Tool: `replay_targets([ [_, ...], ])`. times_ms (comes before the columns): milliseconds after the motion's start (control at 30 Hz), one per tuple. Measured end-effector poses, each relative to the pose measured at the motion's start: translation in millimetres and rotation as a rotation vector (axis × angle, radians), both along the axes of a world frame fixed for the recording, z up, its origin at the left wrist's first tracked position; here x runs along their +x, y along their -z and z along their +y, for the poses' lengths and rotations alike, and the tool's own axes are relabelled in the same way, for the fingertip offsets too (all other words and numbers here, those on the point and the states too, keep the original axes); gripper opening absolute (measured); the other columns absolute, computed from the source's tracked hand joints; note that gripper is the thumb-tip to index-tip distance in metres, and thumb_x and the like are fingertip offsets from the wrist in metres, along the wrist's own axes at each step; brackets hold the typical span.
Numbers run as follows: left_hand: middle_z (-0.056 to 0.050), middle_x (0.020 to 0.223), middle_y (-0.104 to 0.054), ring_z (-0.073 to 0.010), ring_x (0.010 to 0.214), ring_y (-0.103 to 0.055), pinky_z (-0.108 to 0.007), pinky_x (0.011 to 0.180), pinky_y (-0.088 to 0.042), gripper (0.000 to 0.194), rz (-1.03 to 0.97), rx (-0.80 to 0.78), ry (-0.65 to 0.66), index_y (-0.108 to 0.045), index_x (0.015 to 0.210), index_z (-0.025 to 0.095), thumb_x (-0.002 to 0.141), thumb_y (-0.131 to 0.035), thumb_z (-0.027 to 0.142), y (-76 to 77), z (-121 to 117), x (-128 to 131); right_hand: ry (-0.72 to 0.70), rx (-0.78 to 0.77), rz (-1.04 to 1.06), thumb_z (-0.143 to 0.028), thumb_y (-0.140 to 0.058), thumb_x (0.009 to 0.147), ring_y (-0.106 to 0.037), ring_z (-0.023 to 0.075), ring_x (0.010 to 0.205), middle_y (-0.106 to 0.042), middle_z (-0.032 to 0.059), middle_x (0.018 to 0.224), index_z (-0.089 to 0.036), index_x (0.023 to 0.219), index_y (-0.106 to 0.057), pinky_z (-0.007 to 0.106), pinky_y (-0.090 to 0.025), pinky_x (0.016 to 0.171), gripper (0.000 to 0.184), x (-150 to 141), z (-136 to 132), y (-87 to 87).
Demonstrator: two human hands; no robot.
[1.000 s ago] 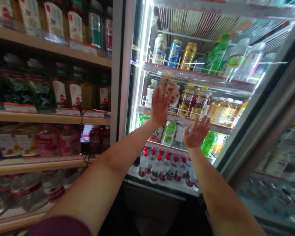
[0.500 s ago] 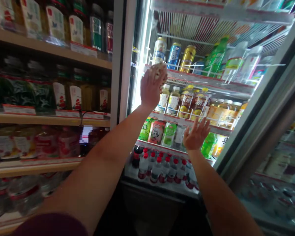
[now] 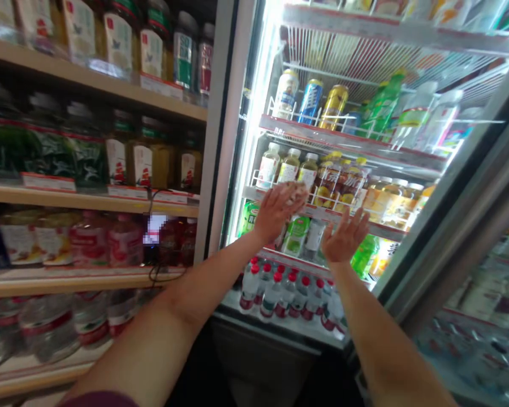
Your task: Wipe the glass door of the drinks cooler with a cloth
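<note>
My left hand presses a crumpled, pale patterned cloth, its fingers laid over it. Hand and cloth are in front of the middle shelves of a lit drinks fridge, near a shelf's front edge. To the right, my right hand is raised with its palm forward and fingers apart, holding nothing. Behind the hands stand a green-labelled bottle and tea bottles with yellow caps. Whether either hand touches a glass pane, I cannot tell.
Small red-capped bottles fill the fridge bottom. Cans, among them a gold can, stand on an upper shelf. Wooden shelves of bottles rise at left, with a dangling cable. A metal door frame slants at right.
My left hand has moved down with the cloth, from the can shelf to the shelf edge below. The right hand stays raised in much the same place. The view has shifted slightly.
</note>
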State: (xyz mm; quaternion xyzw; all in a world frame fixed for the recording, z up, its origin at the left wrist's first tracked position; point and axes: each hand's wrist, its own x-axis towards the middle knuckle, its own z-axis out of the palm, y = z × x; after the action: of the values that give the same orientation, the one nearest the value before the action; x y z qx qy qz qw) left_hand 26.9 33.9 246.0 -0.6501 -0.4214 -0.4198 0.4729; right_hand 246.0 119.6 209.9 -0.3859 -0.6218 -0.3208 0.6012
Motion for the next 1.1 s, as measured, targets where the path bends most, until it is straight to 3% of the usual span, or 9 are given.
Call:
replay_targets([
  [100, 0.002, 0.158, -0.05, -0.0241, 0.153, -0.035, -0.049, 0.127, -0.031, 0.05, 0.244, -0.128, 0.059, -0.061, 0.141, 0.039, 0.097, -0.058, 0.016, 34.5, -3.0, 8.2, -0.005, -0.009, 0.009, -0.036, -0.041, 0.099, -0.013, 0.0394, 0.158, -0.028, 0.0256, 0.165, -0.01, 0.16, -0.034, 0.069, -0.027, 0.117, 0.067, -0.8, 0.8, 0.1],
  [200, 0.003, 0.156, -0.053, -0.0207, 0.151, -0.039, -0.044, 0.126, -0.033, 0.045, 0.424, -0.17, 0.124, -0.065, 0.136, 0.039, 0.098, -0.06, 0.016, 45.6, -4.3, 3.8, 0.013, 0.01, 0.015, -0.035, -0.043, 0.097, -0.017, 0.041, 0.157, -0.03, 0.0263, 0.163, -0.01, 0.16, -0.034, 0.07, -0.03, 0.116, 0.069, -1.2, 3.0, 0.6],
  [300, 0.0, 0.155, -0.053, -0.0209, 0.151, -0.04, -0.044, 0.126, -0.033, 0.045, 0.424, -0.14, 0.14, -0.064, 0.137, 0.038, 0.097, -0.062, 0.016, 27.5, -8.2, -9.7, 0.032, 0.025, 0.004, -0.035, -0.044, 0.097, -0.019, 0.0413, 0.156, -0.031, 0.0267, 0.163, -0.009, 0.16, -0.034, 0.07, -0.031, 0.115, 0.069, -0.6, 3.6, 1.1],
  [467, -0.008, 0.16, -0.045, -0.0277, 0.156, -0.028, -0.051, 0.126, -0.032, 0.051, -0.037, 0.036, -0.047, -0.058, 0.144, 0.03, 0.096, -0.06, 0.015, -17.8, -17.0, -44.7, 0.027, 0.043, -0.015, -0.035, -0.043, 0.099, -0.017, 0.0409, 0.157, -0.031, 0.0285, 0.162, -0.006, 0.158, -0.037, 0.069, -0.03, 0.117, 0.066, 0.4, 1.2, 1.5],
  [567, -0.008, 0.164, -0.039, -0.0269, 0.158, -0.022, -0.052, 0.126, -0.03, 0.051, -0.244, 0.136, -0.097, -0.058, 0.144, 0.027, 0.097, -0.051, 0.01, -20.1, -17.5, -63.4, 0.02, 0.013, -0.003, -0.037, -0.043, 0.099, -0.016, 0.0401, 0.157, -0.031, 0.0279, 0.163, -0.008, 0.159, -0.036, 0.069, -0.029, 0.117, 0.067, 1.4, 2.0, 0.9],
  [733, -0.008, 0.168, -0.032, -0.0293, 0.159, -0.017, -0.056, 0.126, -0.03, 0.059, -0.311, 0.15, -0.064, -0.05, 0.151, 0.029, 0.096, -0.049, 0.009, 24.8, -14.2, -58.3, -0.053, -0.021, 0.0, -0.033, -0.044, 0.1, -0.017, 0.0377, 0.158, -0.028, 0.0252, 0.165, -0.01, 0.16, -0.034, 0.067, -0.029, 0.119, 0.065, 4.6, -8.8, 7.1],
  [867, -0.014, 0.168, -0.03, -0.0314, 0.16, -0.013, -0.059, 0.124, -0.033, 0.074, -0.205, 0.151, -0.015, -0.026, 0.163, 0.027, 0.096, -0.048, 0.007, 66.0, -8.7, -29.7, -0.215, 0.008, -0.169, -0.024, -0.047, 0.1, -0.02, 0.0348, 0.158, -0.026, 0.0209, 0.167, -0.016, 0.166, -0.02, 0.064, -0.033, 0.12, 0.071, -5.3, -45.5, 31.0],
  [967, -0.016, 0.169, -0.027, -0.0287, 0.16, -0.009, -0.057, 0.125, -0.034, 0.072, -0.184, 0.149, 0.076, -0.013, 0.166, 0.023, 0.101, -0.043, 0.012, 83.5, -1.9, -10.1, -0.4, 0.039, -0.438, -0.013, -0.044, 0.098, -0.03, 0.0276, 0.155, -0.037, 0.0157, 0.164, -0.02, 0.167, -0.013, 0.055, -0.035, 0.123, 0.076, -26.3, -78.1, 50.2],
  [1100, -0.017, 0.166, -0.032, -0.027, 0.158, -0.02, -0.05, 0.127, -0.034, 0.061, -0.146, -0.044, 0.261, -0.018, 0.164, 0.014, 0.107, -0.038, 0.022, 95.9, 10.5, 4.7, -0.513, 0.096, -0.572, -0.008, -0.042, 0.095, -0.029, 0.0243, 0.156, -0.044, 0.0122, 0.161, -0.017, 0.166, -0.02, 0.048, -0.031, 0.127, 0.075, -56.3, -95.2, 54.4],
])
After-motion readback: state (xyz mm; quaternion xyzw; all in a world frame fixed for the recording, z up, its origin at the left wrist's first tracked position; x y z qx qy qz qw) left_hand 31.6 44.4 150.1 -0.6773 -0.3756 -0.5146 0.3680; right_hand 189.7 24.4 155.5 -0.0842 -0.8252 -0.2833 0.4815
